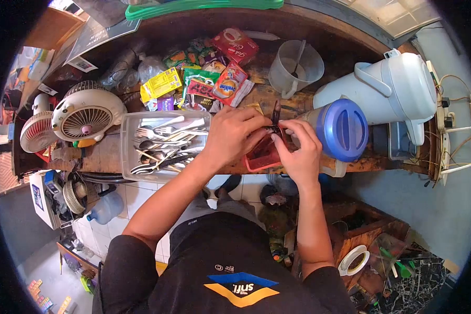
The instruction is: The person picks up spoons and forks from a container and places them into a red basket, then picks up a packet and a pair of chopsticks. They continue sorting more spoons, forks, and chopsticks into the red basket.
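Both hands meet over a small red container at the table's front edge. My left hand has its fingers pinched together at a small dark item that stands up between the hands; what exactly it is I cannot make out. My right hand closes on the same item from the other side, thumb and fingers near its lower end. Left of the hands lies a clear plastic bin full of spoons and forks. Just right of them stands a jar with a blue lid.
Colourful sachets are heaped behind the hands. A clear plastic jug holds a spoon. A pale thermos stands at the right, a white fan at the left. A water bottle lies on the floor.
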Motion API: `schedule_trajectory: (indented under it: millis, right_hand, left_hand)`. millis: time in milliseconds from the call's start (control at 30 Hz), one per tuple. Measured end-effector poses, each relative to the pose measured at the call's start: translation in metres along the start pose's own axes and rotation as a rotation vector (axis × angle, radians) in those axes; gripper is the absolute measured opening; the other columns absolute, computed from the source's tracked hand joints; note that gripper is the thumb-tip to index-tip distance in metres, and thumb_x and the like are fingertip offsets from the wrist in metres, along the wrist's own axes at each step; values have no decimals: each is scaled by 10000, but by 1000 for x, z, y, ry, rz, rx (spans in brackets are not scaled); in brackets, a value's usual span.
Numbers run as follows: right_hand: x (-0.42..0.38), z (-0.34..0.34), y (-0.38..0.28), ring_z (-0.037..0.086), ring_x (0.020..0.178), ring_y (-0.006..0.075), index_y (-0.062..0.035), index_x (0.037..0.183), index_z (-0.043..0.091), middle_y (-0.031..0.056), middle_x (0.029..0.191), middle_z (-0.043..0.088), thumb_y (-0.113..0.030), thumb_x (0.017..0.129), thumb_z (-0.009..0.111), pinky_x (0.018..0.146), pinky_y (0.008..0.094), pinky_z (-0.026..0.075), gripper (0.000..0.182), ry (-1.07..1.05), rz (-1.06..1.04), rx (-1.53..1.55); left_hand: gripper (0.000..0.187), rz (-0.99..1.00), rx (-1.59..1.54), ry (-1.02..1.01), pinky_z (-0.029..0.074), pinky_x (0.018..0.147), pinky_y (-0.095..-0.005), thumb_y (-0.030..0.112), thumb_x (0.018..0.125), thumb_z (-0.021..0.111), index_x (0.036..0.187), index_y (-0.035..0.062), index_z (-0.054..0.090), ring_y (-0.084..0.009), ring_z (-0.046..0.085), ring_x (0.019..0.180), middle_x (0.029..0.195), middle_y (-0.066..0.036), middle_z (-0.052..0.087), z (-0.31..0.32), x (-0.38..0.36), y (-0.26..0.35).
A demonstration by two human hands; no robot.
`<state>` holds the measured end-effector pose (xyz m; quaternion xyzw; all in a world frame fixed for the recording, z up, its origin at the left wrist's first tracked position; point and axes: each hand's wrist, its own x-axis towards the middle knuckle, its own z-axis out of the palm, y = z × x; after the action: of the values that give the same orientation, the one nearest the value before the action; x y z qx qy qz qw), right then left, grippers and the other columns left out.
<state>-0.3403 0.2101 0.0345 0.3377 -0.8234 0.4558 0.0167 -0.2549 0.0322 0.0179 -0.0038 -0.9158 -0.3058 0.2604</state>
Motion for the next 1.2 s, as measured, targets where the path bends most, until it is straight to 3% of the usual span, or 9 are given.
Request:
schedule_trajectory:
  millis: [200,367,533,667,1000,1133,1200]
  right_hand:
    - [-9,9,12,716,914,303,-32,1024,742,110,1006,719,-30,828,788,814,392,567,202,-34,33,-77]
    - [-9,13,7,715,901,309,-37,1003,747,109,999,730,-7,830,777,801,393,563,178,131,-128,-46]
    - [-11,3,3,712,884,291,-41,957,746,94,973,737,40,802,779,792,392,551,178,126,-252,-10]
    - [-15,-2,4,710,876,274,-49,959,742,78,973,739,46,782,792,787,389,540,208,117,-377,-68]
    - [-16,6,12,698,909,309,-39,1025,730,105,1001,732,26,826,776,796,401,541,214,101,-226,-57]
    - [-16,7,10,699,957,319,-30,1050,724,117,1036,727,-4,838,786,839,403,553,223,80,-167,-9]
    - [-18,6,9,700,971,322,-29,1060,723,122,1044,725,-17,844,788,853,401,556,226,79,-133,12]
  left_hand:
    - [221,-25,7,-32,520,727,-393,161,803,811,1020,157,768,-274,686,796,933,-33,726,-4,-1,4]
    - [224,-14,33,-1,521,730,-388,159,809,807,1030,160,767,-271,682,788,931,-31,727,-3,-2,4]
    - [237,-56,12,-10,520,732,-386,171,807,814,1038,164,765,-266,683,796,939,-29,728,-4,-4,5]
    - [308,-27,-31,-72,519,785,-394,223,805,831,1091,146,748,-275,696,894,998,-49,729,-11,-2,7]
    - [587,-36,-102,-228,461,998,-474,293,786,863,1305,118,651,-357,617,1199,1269,-136,664,-31,-10,4]
    - [588,-78,-47,-245,461,1009,-469,289,773,869,1294,120,655,-354,605,1220,1260,-133,660,-43,-18,8]
    - [513,-208,47,-334,515,946,-443,228,794,851,1261,120,668,-338,652,1148,1168,-129,681,-48,-19,12]
